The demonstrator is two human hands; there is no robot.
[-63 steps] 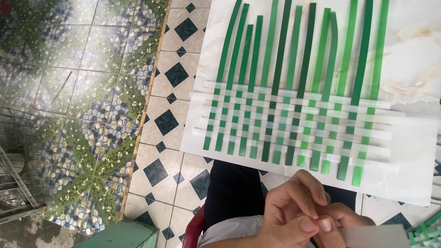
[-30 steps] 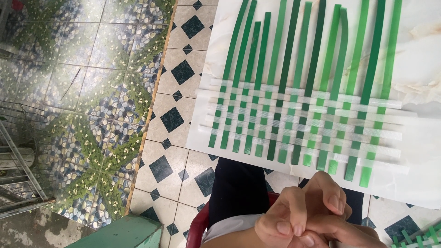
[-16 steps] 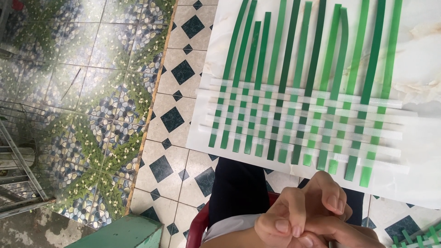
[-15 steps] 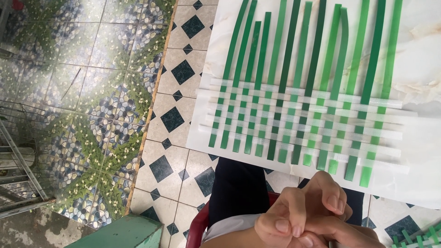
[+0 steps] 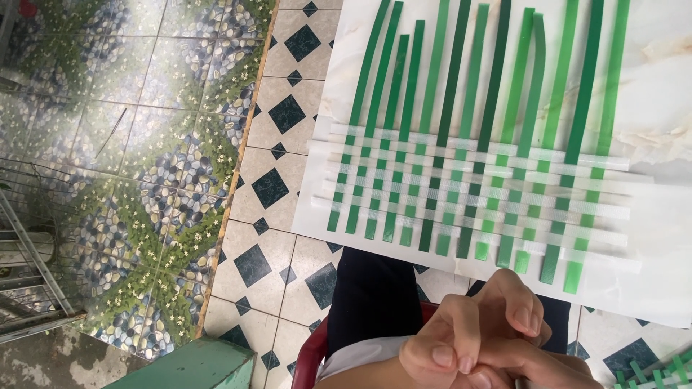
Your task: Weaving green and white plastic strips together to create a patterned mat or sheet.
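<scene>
Two hands [image 5: 483,346] pressed together below mat [image 5: 476,194] at board [image 5: 670,288] edge; strips light, floppy; best pinched at ends.

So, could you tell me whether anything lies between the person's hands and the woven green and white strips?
Nothing visible does. The left hand and right hand are clasped together just below the woven strips; only the bare edge of the white board lies between them.

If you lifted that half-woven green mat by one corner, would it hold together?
Probably not well. The green strips lie loose and unwoven at their far ends, so they would likely flop and fan out. The pale cross strips look thin and smooth, so they may slide. It looks light; the white board under it seems stiffer.
</scene>
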